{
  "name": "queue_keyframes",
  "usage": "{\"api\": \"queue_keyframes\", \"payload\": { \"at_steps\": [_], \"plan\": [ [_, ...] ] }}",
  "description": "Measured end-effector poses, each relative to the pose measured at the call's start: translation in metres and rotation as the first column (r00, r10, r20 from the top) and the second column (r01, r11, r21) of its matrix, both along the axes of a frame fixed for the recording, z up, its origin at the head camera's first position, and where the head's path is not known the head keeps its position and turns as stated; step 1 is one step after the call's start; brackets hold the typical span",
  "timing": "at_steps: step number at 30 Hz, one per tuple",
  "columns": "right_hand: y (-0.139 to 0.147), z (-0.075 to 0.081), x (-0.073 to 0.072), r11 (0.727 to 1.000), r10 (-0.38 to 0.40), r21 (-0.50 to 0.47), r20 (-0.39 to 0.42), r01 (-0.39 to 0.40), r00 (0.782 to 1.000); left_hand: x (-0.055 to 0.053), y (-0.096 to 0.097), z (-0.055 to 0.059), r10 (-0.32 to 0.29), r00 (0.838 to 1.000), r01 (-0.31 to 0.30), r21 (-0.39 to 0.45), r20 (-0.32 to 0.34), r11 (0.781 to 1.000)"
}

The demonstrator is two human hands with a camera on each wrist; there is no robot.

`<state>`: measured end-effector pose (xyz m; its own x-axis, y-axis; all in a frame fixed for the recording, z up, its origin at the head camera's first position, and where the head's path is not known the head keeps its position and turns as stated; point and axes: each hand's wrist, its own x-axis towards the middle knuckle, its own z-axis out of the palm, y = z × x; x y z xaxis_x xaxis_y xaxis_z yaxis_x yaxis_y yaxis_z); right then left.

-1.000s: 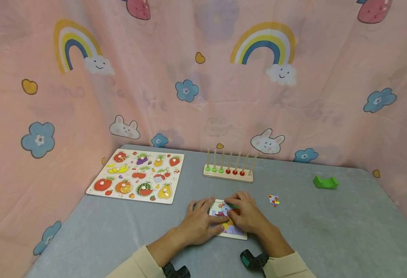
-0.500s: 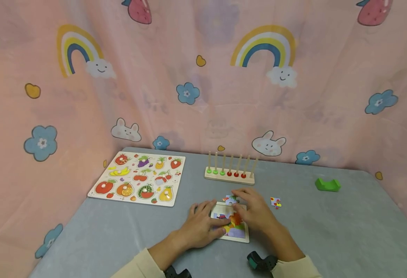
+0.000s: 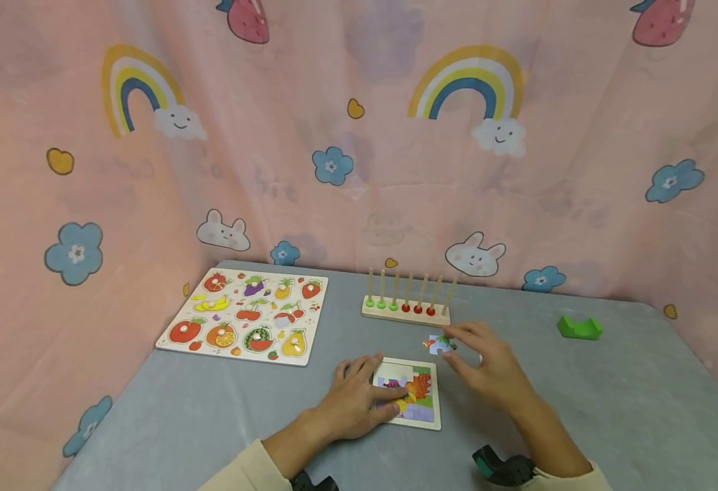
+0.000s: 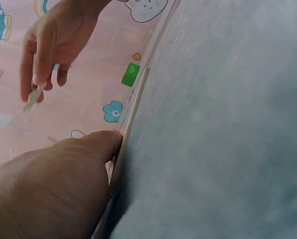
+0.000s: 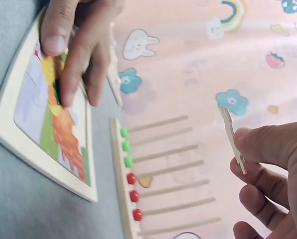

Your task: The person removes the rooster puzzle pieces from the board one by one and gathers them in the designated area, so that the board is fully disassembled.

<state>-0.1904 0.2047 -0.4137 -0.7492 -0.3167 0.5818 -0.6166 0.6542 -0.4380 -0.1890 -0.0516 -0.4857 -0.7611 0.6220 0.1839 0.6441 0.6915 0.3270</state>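
My right hand point(image 3: 492, 365) pinches a jigsaw piece point(image 3: 439, 344) between thumb and fingertips, raised to the right of the puzzle frame. In the right wrist view that piece point(image 5: 232, 139) shows edge-on as thin wood. The framed jigsaw puzzle point(image 3: 424, 414) lies on the table with a bare patch along its far left part. My left hand point(image 3: 356, 399) rests over its left side, fingers spread and straight on the pieces. From the right wrist view, the left fingers point(image 5: 76, 74) touch the picture, which has orange, yellow and lilac areas.
A peg sorter point(image 3: 405, 311) with green and red beads stands behind the puzzle. The fruit knob puzzle board point(image 3: 245, 317) lies at left. A green curved block point(image 3: 580, 328) sits at far right. The patterned pink curtain point(image 3: 359, 204) borders the table's back.
My right hand lifts the jigsaw piece out of the frame's upper part and carries it rightward, now covering the loose piece on the table. My left hand stays on the puzzle.
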Motion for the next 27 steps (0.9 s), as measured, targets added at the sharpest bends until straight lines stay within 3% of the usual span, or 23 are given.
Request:
{"api": "queue_keyframes", "payload": {
  "at_steps": [17,27],
  "plan": [
    [0.057,0.021,0.011,0.997,-0.064,-0.054,-0.095,0.059,0.993,-0.001,0.0,0.001,-0.007,1.0,0.007,0.008,0.027,1.0],
    [0.086,0.015,0.01,0.991,-0.105,-0.088,-0.105,0.096,0.989,-0.001,-0.001,0.001,-0.004,1.0,0.004,0.005,0.029,1.0]
  ]
}}
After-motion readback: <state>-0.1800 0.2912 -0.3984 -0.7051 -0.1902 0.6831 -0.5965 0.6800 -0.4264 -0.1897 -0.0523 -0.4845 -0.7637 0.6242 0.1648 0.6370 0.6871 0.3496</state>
